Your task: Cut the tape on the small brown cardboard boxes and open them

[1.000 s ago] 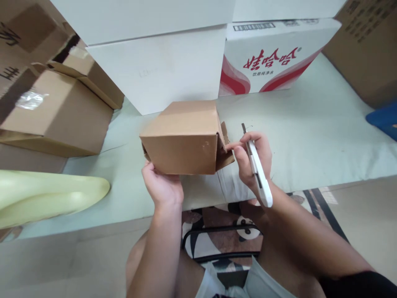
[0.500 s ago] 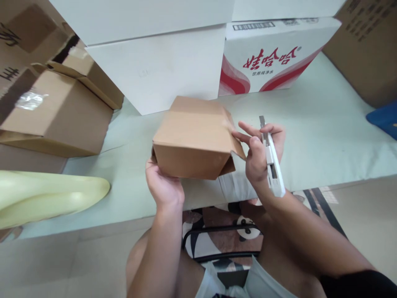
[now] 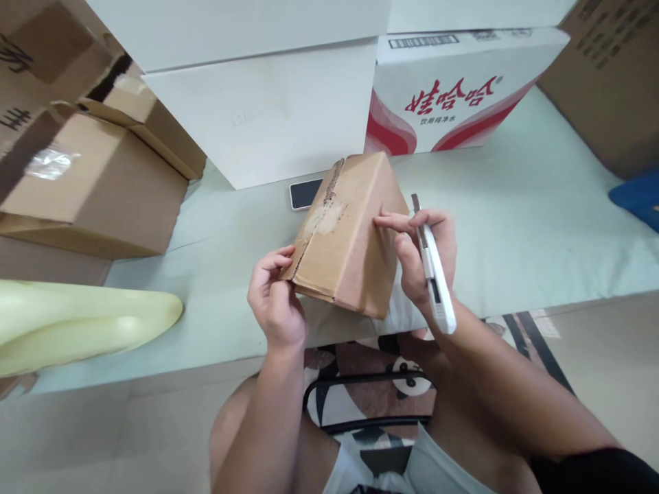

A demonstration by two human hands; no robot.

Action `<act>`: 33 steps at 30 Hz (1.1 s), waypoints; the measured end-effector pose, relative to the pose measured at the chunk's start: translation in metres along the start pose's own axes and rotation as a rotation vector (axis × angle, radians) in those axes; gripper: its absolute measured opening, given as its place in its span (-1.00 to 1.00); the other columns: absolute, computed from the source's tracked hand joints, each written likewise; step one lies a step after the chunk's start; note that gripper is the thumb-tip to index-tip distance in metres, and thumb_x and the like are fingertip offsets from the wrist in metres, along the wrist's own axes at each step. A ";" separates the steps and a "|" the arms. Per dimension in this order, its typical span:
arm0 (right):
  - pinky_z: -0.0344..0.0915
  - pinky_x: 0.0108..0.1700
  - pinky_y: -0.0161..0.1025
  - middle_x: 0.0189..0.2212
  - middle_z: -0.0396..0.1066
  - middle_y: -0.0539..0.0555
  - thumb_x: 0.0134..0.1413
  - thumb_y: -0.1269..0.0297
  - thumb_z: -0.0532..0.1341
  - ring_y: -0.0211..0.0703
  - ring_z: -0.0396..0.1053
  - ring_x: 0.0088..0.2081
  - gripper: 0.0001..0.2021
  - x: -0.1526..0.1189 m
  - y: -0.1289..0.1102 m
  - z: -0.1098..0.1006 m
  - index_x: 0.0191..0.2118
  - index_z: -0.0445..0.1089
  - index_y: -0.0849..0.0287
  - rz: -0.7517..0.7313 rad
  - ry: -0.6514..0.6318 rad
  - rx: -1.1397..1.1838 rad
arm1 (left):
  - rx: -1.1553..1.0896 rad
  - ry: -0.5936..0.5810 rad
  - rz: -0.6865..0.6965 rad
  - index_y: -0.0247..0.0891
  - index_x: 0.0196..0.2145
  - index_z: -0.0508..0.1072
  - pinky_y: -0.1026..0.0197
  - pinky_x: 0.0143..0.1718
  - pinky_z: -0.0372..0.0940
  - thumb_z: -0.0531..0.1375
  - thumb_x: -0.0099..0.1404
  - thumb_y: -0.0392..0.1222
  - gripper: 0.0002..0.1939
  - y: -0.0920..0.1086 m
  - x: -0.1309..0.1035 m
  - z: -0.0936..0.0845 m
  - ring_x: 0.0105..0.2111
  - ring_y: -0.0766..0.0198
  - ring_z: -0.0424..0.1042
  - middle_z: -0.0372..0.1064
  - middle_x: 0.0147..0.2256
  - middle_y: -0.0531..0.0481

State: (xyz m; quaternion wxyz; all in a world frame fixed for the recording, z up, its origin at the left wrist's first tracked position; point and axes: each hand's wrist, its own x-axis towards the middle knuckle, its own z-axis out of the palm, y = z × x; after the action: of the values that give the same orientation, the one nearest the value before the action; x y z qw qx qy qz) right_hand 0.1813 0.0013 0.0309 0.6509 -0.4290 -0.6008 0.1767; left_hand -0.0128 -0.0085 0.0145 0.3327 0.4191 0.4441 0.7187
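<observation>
A small brown cardboard box (image 3: 355, 240) is tilted above the pale green cloth, with a torn seam and a worn tape patch on its upper face. My left hand (image 3: 278, 295) grips the box's lower left edge, thumb near me and fingers on the seam side. In my right hand (image 3: 430, 254) is a white utility knife (image 3: 435, 274), its blade out and pointing away from me. The right index finger touches the box's right side while the other fingers hold the knife. Behind the box lies a phone (image 3: 303, 195), partly covered by it.
White cartons (image 3: 268, 116) and a red-and-white water carton (image 3: 463, 96) stand at the back of the green cloth (image 3: 540, 226). Brown boxes (image 3: 103, 178) are stacked at left, beside a pale yellow smooth object (image 3: 87, 322). A large brown carton (image 3: 612, 89) and a blue item (image 3: 638, 199) are at right.
The box has been turned, so its torn, taped face now shows in place of a plain face. The phone behind it has come into view. My right hand moved slightly left with the knife.
</observation>
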 end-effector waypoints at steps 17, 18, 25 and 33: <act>0.22 -0.52 -0.20 -0.54 0.31 -0.09 0.25 0.00 0.32 -0.19 0.31 -0.53 -0.78 0.027 -0.054 -0.026 -0.17 0.37 -0.01 0.088 -0.039 0.090 | 0.248 -0.387 0.315 -0.14 -0.15 0.55 0.05 -0.03 0.46 0.14 0.26 -0.32 -0.74 0.008 -0.006 0.001 -0.05 0.09 0.55 0.57 -0.08 -0.07; 0.20 -0.52 -0.19 -0.56 0.31 -0.08 0.25 0.02 0.32 -0.20 0.29 -0.54 -0.79 0.027 -0.055 -0.028 -0.20 0.40 0.00 0.083 -0.069 0.067 | 0.250 -0.391 0.314 -0.14 -0.15 0.55 0.05 -0.03 0.46 0.15 0.27 -0.31 -0.75 0.008 -0.007 0.001 -0.05 0.09 0.56 0.57 -0.07 -0.07; 0.12 -0.52 -0.24 -0.56 0.34 -0.07 0.28 0.12 0.27 -0.27 0.18 -0.56 -0.84 0.031 -0.051 -0.030 -0.30 0.46 0.05 0.088 -0.246 -0.060 | 0.285 -0.381 0.306 -0.15 -0.16 0.55 0.01 -0.03 0.46 0.12 0.25 -0.32 -0.74 0.009 -0.008 0.002 -0.05 0.05 0.55 0.57 -0.08 -0.09; 0.02 -0.55 -0.27 -0.58 0.20 -0.11 0.24 0.17 0.29 -0.32 0.02 -0.59 -0.82 0.031 -0.051 -0.026 -0.34 0.31 0.06 0.116 -0.260 0.024 | 0.236 -0.392 0.293 -0.14 -0.15 0.55 0.05 -0.01 0.44 0.12 0.22 -0.38 -0.69 0.011 -0.008 0.002 -0.04 0.10 0.53 0.55 -0.06 -0.06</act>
State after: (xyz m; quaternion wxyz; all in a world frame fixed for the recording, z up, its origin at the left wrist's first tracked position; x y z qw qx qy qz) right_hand 0.1978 -0.0139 0.0924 0.5614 -0.4289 -0.6521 0.2753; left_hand -0.0083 -0.0184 0.0224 0.2538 0.6458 0.3865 0.6075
